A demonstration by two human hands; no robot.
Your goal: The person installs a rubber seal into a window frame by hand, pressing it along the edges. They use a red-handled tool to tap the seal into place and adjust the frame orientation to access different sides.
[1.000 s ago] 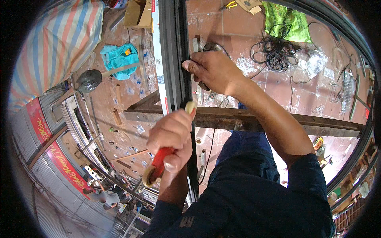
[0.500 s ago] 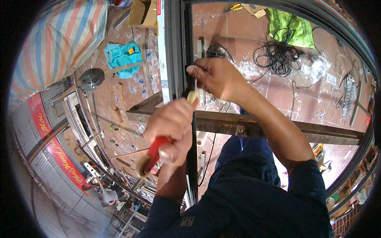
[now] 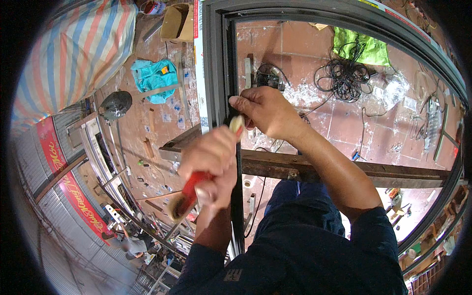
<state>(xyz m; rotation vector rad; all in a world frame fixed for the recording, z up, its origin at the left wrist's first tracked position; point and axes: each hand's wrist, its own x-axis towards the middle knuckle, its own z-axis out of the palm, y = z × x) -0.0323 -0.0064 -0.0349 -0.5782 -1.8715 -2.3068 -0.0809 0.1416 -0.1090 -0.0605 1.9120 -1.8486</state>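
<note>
The left hand (image 3: pixel 209 157) has its grip closed round a red-handled mallet (image 3: pixel 194 189), its pale head (image 3: pixel 237 124) right beside the right hand (image 3: pixel 265 114), which pinches the dark frame bar (image 3: pixel 237 172). A glancing blow could, I think, catch those fingers (image 3: pixel 241 102).

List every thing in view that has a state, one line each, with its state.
left hand: closed around the red-handled tool, blurred
red-handled tool: gripped, pale head up against the frame
right hand: pressed on the frame bar, fingers curled
dark metal frame: lying across the wooden beam
wooden beam: flat under the frame
black cable: coiled loosely on the floor
cardboard box: open
</note>
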